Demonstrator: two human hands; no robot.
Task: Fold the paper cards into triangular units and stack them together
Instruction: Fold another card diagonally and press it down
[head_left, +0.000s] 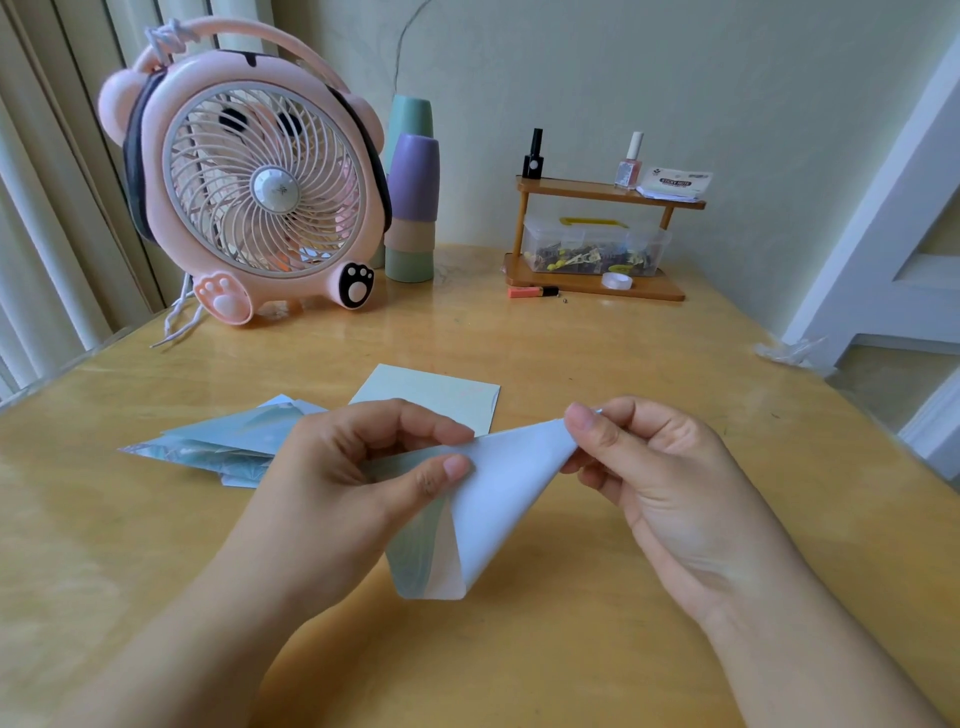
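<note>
Both hands up over the wooden table (597, 364), center of frame, working one pale blue paper card (498, 499). Left hand (332, 483) pinches the card's left part, thumb and index fingertip clamped on the paper, other fingers curled behind. Right hand (660, 478) pinches the card's upper right corner between thumb and index finger, remaining fingers loosely curled under. Card is lifted off the table, bent over in a soft curve, not creased flat; rounded lower end hangs down toward the bottom center, patterned teal side showing inside the bend.

Left of center, partly behind the left hand, a pile of folded triangular units (223, 441) lies on the table, overlapping, shiny blue-green. Just above the hands a flat unfolded card (436, 395) lies on the table, pale green, near the pile; touching or not, cannot tell.

Upper left: pink bear-shaped desk fan (249, 176), white cord trailing beside it. Right of the fan, stacked pastel cups (413, 208). Upper center-right: small wooden shelf (597, 192) with two nail polish bottles and a sticky note pad on top, a clear plastic box (592, 244) of small clips below, tape roll (616, 281) on its base. Orange tube (532, 292) on the table just in front of the shelf.
</note>
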